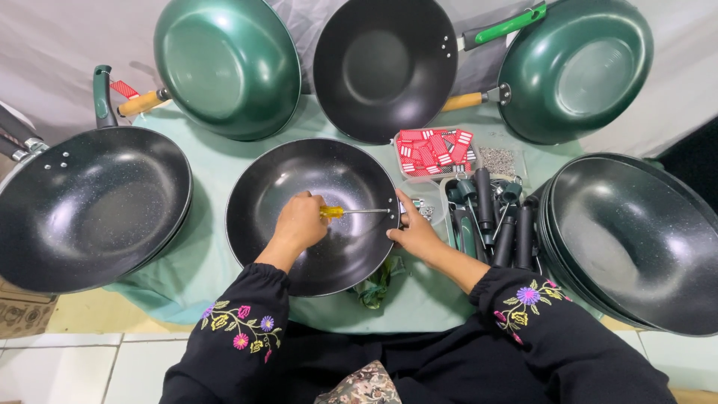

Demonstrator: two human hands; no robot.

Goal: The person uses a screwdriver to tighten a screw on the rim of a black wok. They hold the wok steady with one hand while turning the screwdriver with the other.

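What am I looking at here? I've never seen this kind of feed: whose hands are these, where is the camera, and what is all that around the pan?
There is one picture, from a camera worn on a person's head, looking down at their own two bare hands. No machine is involved.

The left hand grips a yellow-handled screwdriver, its shaft pointing to the inner wall of the black wok in the middle. The right hand steadies that wok's rim on the outside.

All of it sits on a pale green cloth. Around it: more black woks, a stack of them on the right, and green woks propped up at the back. Beside the right hand are a tray of loose dark handles, red packets and small screws.
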